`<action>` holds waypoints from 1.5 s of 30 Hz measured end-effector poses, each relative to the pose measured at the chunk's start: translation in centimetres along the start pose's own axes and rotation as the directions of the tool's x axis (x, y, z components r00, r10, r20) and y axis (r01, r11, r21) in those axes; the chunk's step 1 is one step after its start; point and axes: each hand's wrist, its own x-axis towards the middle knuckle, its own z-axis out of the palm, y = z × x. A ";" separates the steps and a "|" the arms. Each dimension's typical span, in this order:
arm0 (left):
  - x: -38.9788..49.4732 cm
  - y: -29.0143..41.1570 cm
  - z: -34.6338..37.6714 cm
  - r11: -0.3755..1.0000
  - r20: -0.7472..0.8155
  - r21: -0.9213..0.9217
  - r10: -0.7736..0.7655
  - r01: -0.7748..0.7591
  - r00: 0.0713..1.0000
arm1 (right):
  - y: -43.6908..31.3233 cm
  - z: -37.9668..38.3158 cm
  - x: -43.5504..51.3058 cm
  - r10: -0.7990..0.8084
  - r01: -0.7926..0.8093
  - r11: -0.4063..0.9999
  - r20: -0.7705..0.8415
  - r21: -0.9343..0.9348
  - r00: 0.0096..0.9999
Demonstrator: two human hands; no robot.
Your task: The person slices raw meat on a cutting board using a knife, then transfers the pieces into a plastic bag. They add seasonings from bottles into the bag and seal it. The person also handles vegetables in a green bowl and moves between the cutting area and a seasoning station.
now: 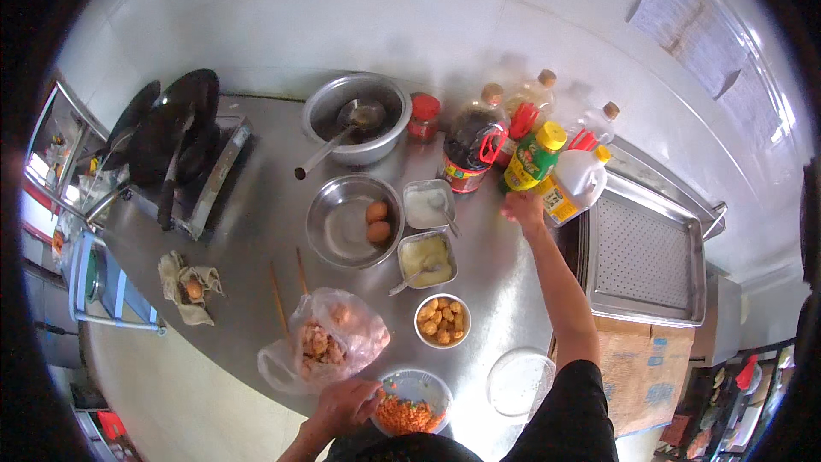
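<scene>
My right hand (524,210) reaches out to the base of a green bottle with a yellow cap (533,157), beside a white plastic jug (574,183); whether its fingers grip the bottle cannot be made out. My left hand (346,403) is at the left rim of a bowl of chopped orange and green food (410,412), its fingers bent near the rim. Just beyond it lies a clear plastic bag of raw meat pieces (324,343). A white bowl of golden fried pieces (442,321) stands near the middle, below two square metal tins, one with white powder (426,202), one with yellowish contents (424,258).
A steel bowl holds two brown eggs (321,224); behind it stands a metal pot with a ladle (391,135). Woks (173,122) lean at the left. An egg rests on a cloth (172,269). Perforated trays (641,256) are at the right, above a cardboard box (648,372).
</scene>
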 end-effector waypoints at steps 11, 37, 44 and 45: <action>-1.7 0.4 -0.4 0.999 -0.055 0.000 -0.052 0.053 0.997 | -12.4 1.0 1.2 -0.281 0.351 0.859 -0.230 0.372 0.932; -5.6 0.5 -0.1 0.999 -0.050 0.032 -0.013 0.015 0.999 | -9.4 -2.7 -21.6 -0.120 0.408 0.661 -0.449 0.629 0.886; -8.9 -0.3 -1.7 0.995 -0.229 0.078 -0.049 0.069 0.972 | -13.1 -4.8 -24.0 -0.001 0.250 0.652 -0.329 0.716 0.944; -8.9 -0.5 -1.9 0.995 -0.230 0.065 -0.056 0.073 0.971 | -13.5 -5.2 -25.2 -0.019 0.259 0.660 -0.330 0.705 0.944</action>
